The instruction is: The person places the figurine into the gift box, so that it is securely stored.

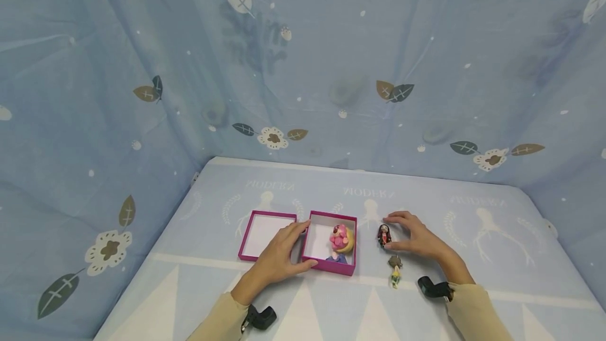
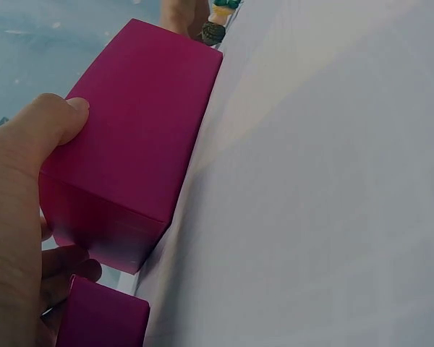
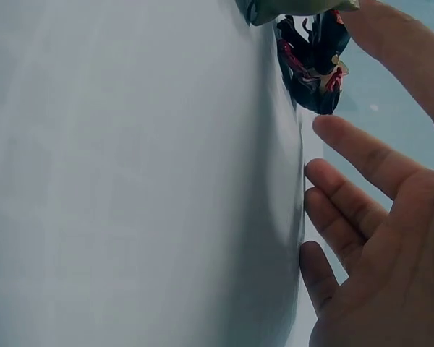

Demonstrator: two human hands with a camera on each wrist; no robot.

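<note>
My left hand [image 1: 274, 258] holds a magenta open-topped box [image 1: 318, 236] with a white inside. In the left wrist view its thumb lies on the box's front wall [image 2: 141, 130] and its fingers reach round the side. Inside the box are a pink figurine [image 1: 339, 238], something yellow beside it and a blue piece. My right hand [image 1: 420, 238] is spread around a small figurine with long dark hair [image 1: 384, 236], thumb near its lower end. In the right wrist view the index fingertip is close to the dark figurine [image 3: 315, 76]. A brown-topped, yellow-green figurine [image 1: 395, 271] lies nearer to me.
To the left of the box lies a shallow magenta-rimmed tray or lid [image 1: 265, 230], white inside, behind my left hand. The table [image 1: 331, 304] has a pale blue patterned cloth. Patterned curtains [image 1: 303, 67] stand behind and at both sides.
</note>
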